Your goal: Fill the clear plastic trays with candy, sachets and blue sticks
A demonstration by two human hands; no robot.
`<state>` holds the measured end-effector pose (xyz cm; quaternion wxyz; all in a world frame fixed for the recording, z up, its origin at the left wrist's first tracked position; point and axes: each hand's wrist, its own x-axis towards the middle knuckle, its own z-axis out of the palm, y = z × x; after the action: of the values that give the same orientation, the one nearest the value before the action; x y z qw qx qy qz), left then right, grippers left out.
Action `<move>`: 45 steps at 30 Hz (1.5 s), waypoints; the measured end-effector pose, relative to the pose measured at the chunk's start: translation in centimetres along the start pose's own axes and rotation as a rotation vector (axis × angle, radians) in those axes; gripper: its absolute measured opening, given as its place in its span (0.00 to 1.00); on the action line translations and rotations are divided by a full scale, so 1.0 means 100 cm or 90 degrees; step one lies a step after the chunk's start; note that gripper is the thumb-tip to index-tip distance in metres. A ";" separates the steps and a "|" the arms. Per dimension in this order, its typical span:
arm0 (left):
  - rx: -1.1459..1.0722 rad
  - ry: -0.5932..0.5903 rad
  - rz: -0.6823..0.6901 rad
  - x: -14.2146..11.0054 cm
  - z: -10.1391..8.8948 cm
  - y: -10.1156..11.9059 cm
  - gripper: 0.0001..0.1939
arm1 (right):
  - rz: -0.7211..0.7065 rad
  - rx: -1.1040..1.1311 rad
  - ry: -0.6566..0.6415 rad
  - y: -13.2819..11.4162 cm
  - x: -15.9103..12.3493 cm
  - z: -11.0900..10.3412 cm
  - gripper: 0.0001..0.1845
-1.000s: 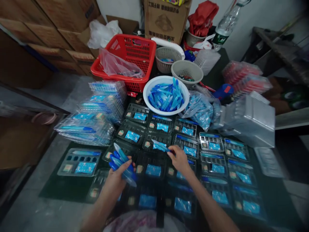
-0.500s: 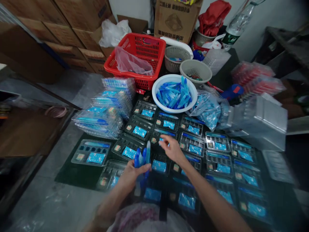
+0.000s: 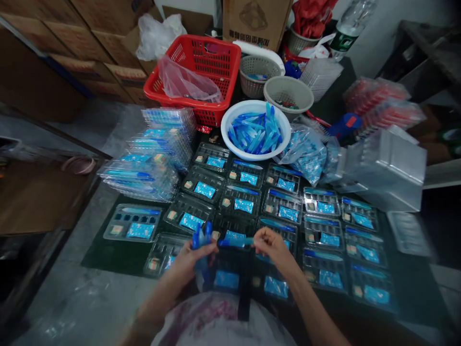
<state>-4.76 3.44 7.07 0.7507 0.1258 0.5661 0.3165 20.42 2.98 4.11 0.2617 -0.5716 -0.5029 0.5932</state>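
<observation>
My left hand (image 3: 192, 259) is wrapped around a bunch of blue pens (image 3: 202, 234), which stand upright out of the fist. One light and dark blue pen (image 3: 236, 242) lies level between my hands, its right end pinched by the fingers of my right hand (image 3: 272, 246). Its other end is close to my left thumb; whether they touch I cannot tell. Under and around my hands are rows of clear plastic trays (image 3: 132, 216), each with a blue patterned packet (image 3: 204, 190) and a small pale block. Many trays also have a pen along the upper edge.
A white bowl (image 3: 252, 154) heaped with pens stands behind the trays, beside a red basket (image 3: 212, 103) and grey baskets (image 3: 288, 109). Filled trays are stacked (image 3: 140, 180) at left. A bag of packets (image 3: 306, 154) and nested clear trays (image 3: 389, 168) are at right.
My right hand has come down and nearer to me, and a level pen now shows in its fingers. My left hand has lowered slightly with its bunch. The view has shifted a little.
</observation>
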 end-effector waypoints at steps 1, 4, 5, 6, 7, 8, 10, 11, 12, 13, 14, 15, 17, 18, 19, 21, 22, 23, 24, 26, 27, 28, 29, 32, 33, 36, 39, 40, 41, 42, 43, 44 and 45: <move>-0.022 0.005 0.011 0.002 -0.002 0.007 0.09 | -0.024 -0.043 0.050 0.001 0.009 -0.001 0.09; -0.107 0.017 0.022 0.006 -0.008 0.026 0.08 | -0.054 -0.114 0.125 0.006 0.036 0.004 0.07; -0.135 0.018 0.017 0.007 -0.009 0.030 0.08 | -0.062 -0.138 0.141 0.007 0.042 0.007 0.07; -0.162 0.018 0.009 0.007 -0.009 0.033 0.07 | -0.069 -0.165 0.157 0.007 0.047 0.010 0.06; -0.187 0.016 -0.002 0.007 -0.008 0.034 0.06 | -0.074 -0.193 0.172 0.007 0.050 0.013 0.06; -0.209 0.013 -0.014 0.007 -0.006 0.033 0.05 | -0.078 -0.220 0.184 0.006 0.051 0.016 0.05; -0.248 0.005 -0.034 0.009 0.000 0.028 0.04 | -0.085 -0.268 0.204 0.000 0.051 0.021 0.04; -0.265 0.003 -0.040 0.010 0.003 0.024 0.04 | -0.088 -0.287 0.212 -0.004 0.049 0.024 0.03; -0.281 0.002 -0.042 0.012 0.006 0.019 0.04 | -0.090 -0.304 0.221 -0.009 0.047 0.027 0.03; -0.296 0.003 -0.041 0.014 0.009 0.015 0.04 | -0.094 -0.315 0.231 -0.015 0.044 0.032 0.03; -0.308 0.007 -0.037 0.015 0.011 0.011 0.04 | -0.098 -0.316 0.233 -0.021 0.039 0.037 0.04; -0.317 0.012 -0.032 0.017 0.013 0.007 0.04 | -0.102 -0.302 0.219 -0.028 0.034 0.043 0.06; -0.318 0.025 -0.022 0.019 0.017 0.000 0.04 | -0.099 -0.231 0.149 -0.039 0.022 0.058 0.09; -0.311 0.032 -0.019 0.018 0.018 -0.002 0.04 | -0.091 -0.183 0.111 -0.044 0.016 0.066 0.10; -0.301 0.040 -0.013 0.017 0.020 -0.004 0.04 | -0.078 -0.129 0.081 -0.047 0.011 0.073 0.09; -0.275 0.056 0.006 0.013 0.026 -0.008 0.05 | -0.050 -0.041 0.062 -0.050 0.006 0.083 0.08; -0.262 0.065 0.018 0.010 0.030 -0.009 0.07 | -0.039 -0.010 0.065 -0.050 0.005 0.085 0.07; -0.248 0.072 0.029 0.008 0.034 -0.010 0.08 | -0.031 0.013 0.067 -0.050 0.006 0.084 0.06; -0.236 0.077 0.038 0.006 0.037 -0.011 0.10 | -0.026 0.028 0.065 -0.048 0.007 0.081 0.06; -0.219 0.086 0.048 0.004 0.042 -0.010 0.12 | -0.021 0.035 0.064 -0.043 0.009 0.070 0.06; -0.215 0.089 0.052 0.005 0.042 -0.008 0.12 | -0.019 0.036 0.066 -0.040 0.009 0.062 0.06; -0.215 0.093 0.056 0.005 0.040 -0.006 0.11 | -0.018 0.033 0.070 -0.035 0.008 0.053 0.06; -0.217 0.098 0.063 0.007 0.035 -0.004 0.09 | -0.018 0.021 0.077 -0.030 0.005 0.045 0.07; -0.227 0.136 0.084 0.009 0.009 0.007 0.07 | -0.039 -0.084 0.085 -0.013 -0.011 0.026 0.06; -0.230 0.154 0.087 0.009 -0.002 0.010 0.07 | -0.054 -0.141 0.079 -0.008 -0.017 0.025 0.06; -0.230 0.200 0.081 0.006 -0.029 0.017 0.09 | -0.110 -0.319 0.041 0.001 -0.030 0.034 0.05; -0.233 0.216 0.074 0.002 -0.039 0.017 0.10 | -0.137 -0.491 0.028 0.006 -0.033 0.056 0.05; -0.236 0.217 0.073 0.001 -0.040 0.016 0.10 | -0.136 -0.532 0.031 0.008 -0.032 0.063 0.05; -0.240 0.217 0.073 0.000 -0.039 0.014 0.10 | -0.134 -0.562 0.037 0.010 -0.030 0.068 0.06; -0.245 0.218 0.072 -0.001 -0.038 0.013 0.10 | -0.131 -0.580 0.042 0.012 -0.029 0.073 0.06; -0.251 0.221 0.070 -0.002 -0.037 0.010 0.09 | -0.130 -0.590 0.045 0.014 -0.027 0.076 0.06; -0.258 0.224 0.067 -0.003 -0.035 0.008 0.09 | -0.129 -0.597 0.051 0.016 -0.026 0.078 0.07; -0.264 0.228 0.064 -0.004 -0.034 0.006 0.08 | -0.126 -0.606 0.059 0.016 -0.026 0.080 0.07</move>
<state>-8.19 3.14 6.58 0.6317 -0.0608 0.6058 0.4798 13.87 -2.24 2.45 0.0487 -0.6031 -0.7581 0.2432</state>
